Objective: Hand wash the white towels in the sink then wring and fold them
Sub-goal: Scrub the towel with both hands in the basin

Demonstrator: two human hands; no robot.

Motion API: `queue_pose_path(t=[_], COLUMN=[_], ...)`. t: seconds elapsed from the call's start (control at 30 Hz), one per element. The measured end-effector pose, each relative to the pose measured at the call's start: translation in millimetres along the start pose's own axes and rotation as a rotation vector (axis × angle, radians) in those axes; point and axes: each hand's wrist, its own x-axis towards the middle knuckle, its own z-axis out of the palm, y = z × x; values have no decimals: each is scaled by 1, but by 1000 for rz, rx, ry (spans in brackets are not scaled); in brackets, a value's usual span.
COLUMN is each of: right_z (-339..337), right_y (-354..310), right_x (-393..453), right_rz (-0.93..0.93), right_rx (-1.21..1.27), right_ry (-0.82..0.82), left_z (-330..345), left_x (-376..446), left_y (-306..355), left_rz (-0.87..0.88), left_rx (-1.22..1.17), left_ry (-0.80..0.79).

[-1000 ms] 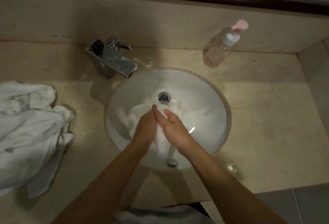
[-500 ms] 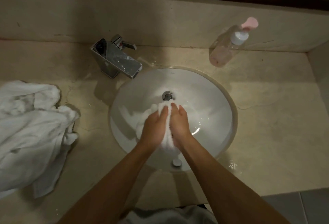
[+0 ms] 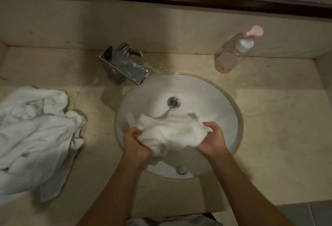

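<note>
A wet white towel (image 3: pixel 172 132) hangs bunched over the round white sink (image 3: pixel 221 103), stretched between both hands. My left hand (image 3: pixel 135 145) grips its left end with curled fingers. My right hand (image 3: pixel 212 140) grips its right end the same way. Both hands are above the near half of the basin, in front of the drain (image 3: pixel 172 102). A pile of other white towels (image 3: pixel 34 136) lies crumpled on the counter at the left.
A chrome faucet (image 3: pixel 124 66) stands at the sink's back left, with no water running from it. A clear pump bottle with a pink top (image 3: pixel 235 51) stands at the back right against the wall. The beige stone counter (image 3: pixel 278 136) surrounds the basin. A dark-framed mirror runs along the top.
My hands were pressed together on the towel in the basin. They have moved apart, each gripping an end, and the towel now spreads between them.
</note>
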Motion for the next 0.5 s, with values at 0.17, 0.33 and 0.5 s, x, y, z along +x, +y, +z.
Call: queue_pose_path(t=[0.17, 0.33, 0.5], right_z=[9, 65, 90], right_y=[13, 22, 41], right_x=[-14, -27, -7], right_rz=[98, -294, -535], right_rx=[-132, -1110, -1060], right_ry=[-91, -42, 220], left_z=[-12, 28, 69], left_x=[-7, 9, -16], left_y=[1, 9, -13], left_rz=[-41, -123, 218], left_rx=[17, 295, 677], left_ry=[-242, -129, 68])
